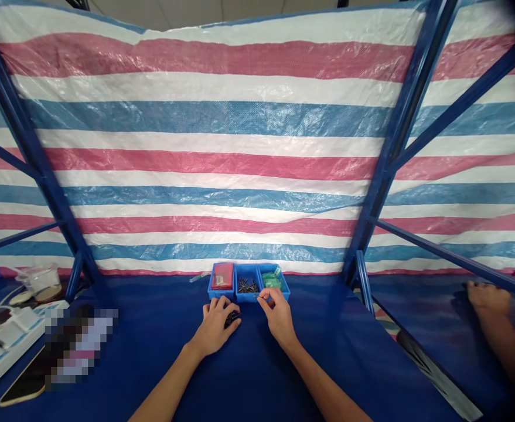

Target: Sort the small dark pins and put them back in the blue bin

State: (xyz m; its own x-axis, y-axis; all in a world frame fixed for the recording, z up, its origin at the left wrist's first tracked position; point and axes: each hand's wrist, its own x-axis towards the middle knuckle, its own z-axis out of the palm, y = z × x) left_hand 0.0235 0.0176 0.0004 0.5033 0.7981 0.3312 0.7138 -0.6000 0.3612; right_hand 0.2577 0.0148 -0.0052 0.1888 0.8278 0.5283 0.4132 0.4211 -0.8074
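Observation:
My left hand (215,327) rests on the blue tabletop, its fingers curled around a small bunch of dark screws (231,318) that shows between thumb and forefinger. In front of the bins, my right hand (280,319) is closed in a pinch. A tiny thin piece, apparently a screw (256,296), shows at its fingertips. Beyond the hands stand joined blue bins. The left bin holds red packets (222,275), the middle one more loose dark screws (247,286), and the right one green packets (272,278), partly behind my right hand.
A clear strip (199,276) lies left of the bins. At left are a power strip (20,337), a phone (29,375) and a plastic cup (41,278). Blue metal posts (380,146) flank the striped sheet (222,164). Another person's hand (490,298) is at far right.

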